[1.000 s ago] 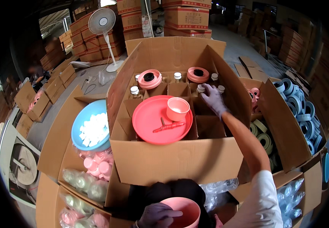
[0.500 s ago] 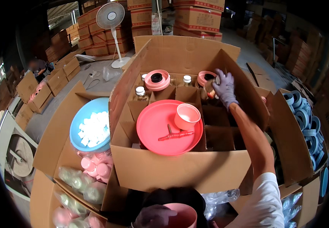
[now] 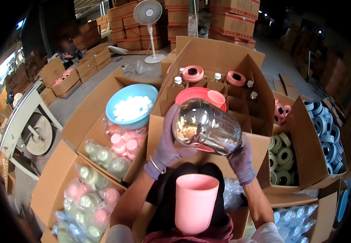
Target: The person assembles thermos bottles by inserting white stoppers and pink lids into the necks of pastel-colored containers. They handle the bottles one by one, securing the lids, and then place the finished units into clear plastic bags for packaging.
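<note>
The left hand [image 3: 165, 148] and right hand [image 3: 241, 162] curve their fingers around opposite ends of the silvery flask [image 3: 208, 126], above the pink beaker [image 3: 195, 204], likely because its smooth, rounded body could slip.

Purplish-grey gloves [image 3: 156, 171] are worn on the left hand [image 3: 168, 149] and right hand [image 3: 241, 160], with a thin pale band [image 3: 155, 165] at the left cuff; white sleeves [image 3: 267, 233], black trousers [image 3: 164, 210] and maroon cloth [image 3: 225, 233] are worn.

Two gloved hands [image 3: 167, 148] [image 3: 240, 160], one silvery flask [image 3: 208, 126], one fan [image 3: 148, 13], perhaps five white-capped bottles [image 3: 178, 80].
</note>
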### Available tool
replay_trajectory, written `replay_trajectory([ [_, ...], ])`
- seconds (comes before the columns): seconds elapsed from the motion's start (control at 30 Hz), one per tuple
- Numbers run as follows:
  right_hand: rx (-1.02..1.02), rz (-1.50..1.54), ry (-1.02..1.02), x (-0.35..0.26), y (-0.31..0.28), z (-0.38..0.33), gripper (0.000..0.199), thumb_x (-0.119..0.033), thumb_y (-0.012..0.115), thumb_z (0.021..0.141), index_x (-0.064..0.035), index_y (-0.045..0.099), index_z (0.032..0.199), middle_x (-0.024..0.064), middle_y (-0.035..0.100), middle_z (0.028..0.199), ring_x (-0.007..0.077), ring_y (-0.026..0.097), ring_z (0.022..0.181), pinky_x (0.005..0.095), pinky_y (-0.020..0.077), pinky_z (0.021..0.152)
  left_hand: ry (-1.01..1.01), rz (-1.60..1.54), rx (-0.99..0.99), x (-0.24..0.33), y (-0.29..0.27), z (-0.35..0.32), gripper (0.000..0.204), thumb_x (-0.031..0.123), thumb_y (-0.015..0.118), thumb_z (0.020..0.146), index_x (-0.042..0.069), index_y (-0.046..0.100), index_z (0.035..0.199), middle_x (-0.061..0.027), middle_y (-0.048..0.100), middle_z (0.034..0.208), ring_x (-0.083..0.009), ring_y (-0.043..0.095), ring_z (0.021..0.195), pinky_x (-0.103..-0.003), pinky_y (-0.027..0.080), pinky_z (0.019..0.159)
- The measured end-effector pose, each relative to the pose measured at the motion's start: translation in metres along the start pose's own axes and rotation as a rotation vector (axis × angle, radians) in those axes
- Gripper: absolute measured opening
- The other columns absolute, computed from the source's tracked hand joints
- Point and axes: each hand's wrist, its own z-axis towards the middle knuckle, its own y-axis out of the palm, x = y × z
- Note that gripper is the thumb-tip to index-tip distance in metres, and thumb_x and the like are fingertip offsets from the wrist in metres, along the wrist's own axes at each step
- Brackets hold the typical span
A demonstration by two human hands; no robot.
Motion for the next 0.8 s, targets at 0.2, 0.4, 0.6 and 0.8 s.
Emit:
replay_trajectory([
  [0.2, -0.169, -0.571, 0.089, 0.039, 0.015, -0.054, 0.037, -0.036, 0.046, 0.103, -0.0057, 0.052, 0.124, 0.007, 0.064, 0.114, 0.0184, 0.062, 0.103, 0.0337, 0.0506, 0.089, -0.359, -0.32, 0.084, 0.053, -0.025, 0.008, 0.094, 0.038, 0.081, 0.077, 0.001, 0.03, 0.148, -0.0117, 0.041, 0.144, -0.0222, 0.044, 0.13, -0.034, 0.038, 0.109],
  [0.4, -0.187, -0.907, -0.071, 0.04, -0.028, -0.107, 0.03, -0.013, 0.044, 0.101, 0.0009, 0.058, 0.123, 0.0112, 0.063, 0.115, 0.021, 0.058, 0.109, 0.0327, 0.0438, 0.1, -0.661, -0.293, -0.158, 0.014, -0.043, -0.048, 0.064, 0.021, 0.068, 0.092, 0.004, 0.039, 0.146, -0.0086, 0.05, 0.137, -0.0163, 0.048, 0.125, -0.032, 0.04, 0.106],
  [0.6, -0.513, -1.351, -0.364, 0.058, -0.058, -0.26, 0.059, -0.022, 0.056, 0.089, 0.0045, 0.044, 0.141, 0.0262, 0.045, 0.143, 0.0416, 0.043, 0.132, 0.0481, 0.0302, 0.114, -0.777, -0.266, -0.096, 0.04, -0.056, -0.18, 0.069, 0.032, 0.064, 0.091, 0.001, 0.037, 0.146, -0.0118, 0.05, 0.138, -0.0201, 0.045, 0.131, -0.034, 0.036, 0.111],
  [0.8, -0.084, -1.008, 0.262, 0.103, -0.038, -0.276, 0.091, -0.044, 0.075, 0.075, 0.0011, 0.038, 0.145, 0.0188, 0.046, 0.141, 0.0318, 0.049, 0.125, 0.0426, 0.0392, 0.106, -0.842, 0.031, -0.05, 0.05, -0.082, -0.335, 0.055, 0.025, 0.058, 0.095, 0.006, 0.042, 0.144, -0.0114, 0.049, 0.143, -0.0236, 0.044, 0.135, -0.036, 0.031, 0.115],
])
